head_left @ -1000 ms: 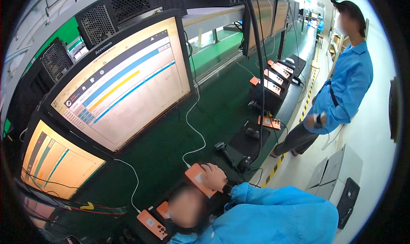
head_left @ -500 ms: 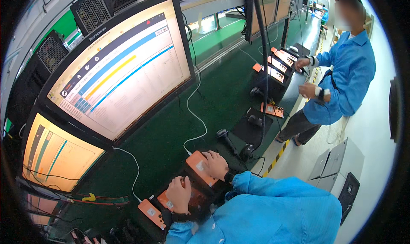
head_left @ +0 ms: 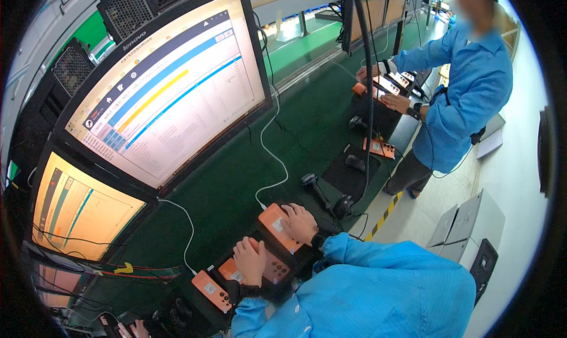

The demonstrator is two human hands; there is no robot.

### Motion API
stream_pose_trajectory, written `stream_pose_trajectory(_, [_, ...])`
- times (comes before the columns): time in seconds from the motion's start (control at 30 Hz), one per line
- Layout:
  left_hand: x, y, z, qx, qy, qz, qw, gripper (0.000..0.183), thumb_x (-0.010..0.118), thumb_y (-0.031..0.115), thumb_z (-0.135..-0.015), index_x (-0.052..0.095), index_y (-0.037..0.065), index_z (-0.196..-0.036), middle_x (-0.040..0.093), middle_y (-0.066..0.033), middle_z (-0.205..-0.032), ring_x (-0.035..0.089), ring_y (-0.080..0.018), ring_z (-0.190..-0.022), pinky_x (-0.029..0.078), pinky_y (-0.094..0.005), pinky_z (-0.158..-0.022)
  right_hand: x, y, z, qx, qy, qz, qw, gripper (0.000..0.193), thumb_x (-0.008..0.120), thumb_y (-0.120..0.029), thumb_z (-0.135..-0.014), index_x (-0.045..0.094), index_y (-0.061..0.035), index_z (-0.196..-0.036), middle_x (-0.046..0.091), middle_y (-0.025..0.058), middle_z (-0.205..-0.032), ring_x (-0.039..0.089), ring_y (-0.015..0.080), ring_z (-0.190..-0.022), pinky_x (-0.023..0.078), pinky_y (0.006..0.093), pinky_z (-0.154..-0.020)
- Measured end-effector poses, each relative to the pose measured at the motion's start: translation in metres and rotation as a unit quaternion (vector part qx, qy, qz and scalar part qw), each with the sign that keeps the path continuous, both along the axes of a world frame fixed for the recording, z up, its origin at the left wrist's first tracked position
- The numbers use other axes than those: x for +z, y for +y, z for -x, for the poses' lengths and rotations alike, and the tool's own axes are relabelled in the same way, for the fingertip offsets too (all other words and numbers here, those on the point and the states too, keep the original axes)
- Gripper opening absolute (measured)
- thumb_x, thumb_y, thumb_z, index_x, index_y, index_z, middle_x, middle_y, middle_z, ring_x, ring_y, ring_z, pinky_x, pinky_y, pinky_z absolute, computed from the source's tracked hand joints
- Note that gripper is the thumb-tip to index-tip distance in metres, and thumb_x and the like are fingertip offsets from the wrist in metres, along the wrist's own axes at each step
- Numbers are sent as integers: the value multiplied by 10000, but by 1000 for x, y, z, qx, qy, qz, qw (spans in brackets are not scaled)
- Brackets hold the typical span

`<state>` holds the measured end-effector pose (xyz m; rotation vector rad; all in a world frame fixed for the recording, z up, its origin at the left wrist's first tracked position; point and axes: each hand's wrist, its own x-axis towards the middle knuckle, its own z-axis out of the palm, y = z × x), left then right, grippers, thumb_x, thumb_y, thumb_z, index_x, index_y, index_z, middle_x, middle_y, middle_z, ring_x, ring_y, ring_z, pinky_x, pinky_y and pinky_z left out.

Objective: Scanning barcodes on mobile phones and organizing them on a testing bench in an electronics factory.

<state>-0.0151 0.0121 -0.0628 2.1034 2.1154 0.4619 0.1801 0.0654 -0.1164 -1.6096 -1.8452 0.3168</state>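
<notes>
Orange phone (head_left: 273,217) lies on the green bench (head_left: 227,205), white cable (head_left: 286,174) in its end. My right hand (head_left: 303,224) rests across it, my left hand (head_left: 251,261) over the next phone (head_left: 228,269); can't tell if either grips.

Bench (head_left: 227,172): monitors (head_left: 189,122) at rear left | left phone (head_left: 211,289) at front; middle phone (head_left: 228,269) right of it, partly under left hand (head_left: 250,260); right phone (head_left: 274,226) beyond, partly under right hand (head_left: 301,224) | scanner (head_left: 318,190) right of right phone | mouse (head_left: 356,163) on mat (head_left: 336,174)
</notes>
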Motion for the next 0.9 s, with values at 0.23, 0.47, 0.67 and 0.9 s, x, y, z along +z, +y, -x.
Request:
stream_pose_trajectory(0.23, [-2, -1, -3, 2, -5, -5, 1000, 506, 576, 368, -876, 469, 3, -1210, 512, -173, -1121, 477, -354, -1078, 413, -451, -895, -1, 1, -2, 9, 14, 12, 1000, 460, 565, -302, -860, 488, -81, -1257, 522, 166, -1210, 520, 343, -1103, 454, 436, -894])
stream_pose_trajectory(0.47, [-21, -6, -6, 25, -8, -36, 999, 494, 557, 348, -889, 448, 10, -1232, 461, -187, -1196, 409, -368, -1167, 304, -488, -1001, 3, 0, -1, 15, 18, 30, 999, 463, 552, -306, -872, 475, -79, -1267, 517, 174, -1219, 508, 348, -1122, 445, 445, -912])
stream_pose_trajectory(0.67, [-38, -8, -9, 30, 3, -87, 996, 467, 525, 307, -911, 445, 0, -1253, 415, -195, -1201, 361, -363, -1184, 260, -495, -1027, -1, 1, 1, 7, -5, 6, 1000, 475, 565, -315, -868, 475, -84, -1272, 522, 175, -1206, 523, 348, -1099, 465, 447, -880])
stream_pose_trajectory(0.9, [-37, -9, -13, 29, 0, -89, 996, 492, 547, 290, -905, 440, -27, -1266, 370, -201, -1252, 331, -376, -1219, 279, -478, -1042, -3, 1, 0, 5, -13, 8, 1000, 484, 571, -319, -864, 475, -95, -1282, 530, 166, -1209, 533, 335, -1098, 468, 429, -881])
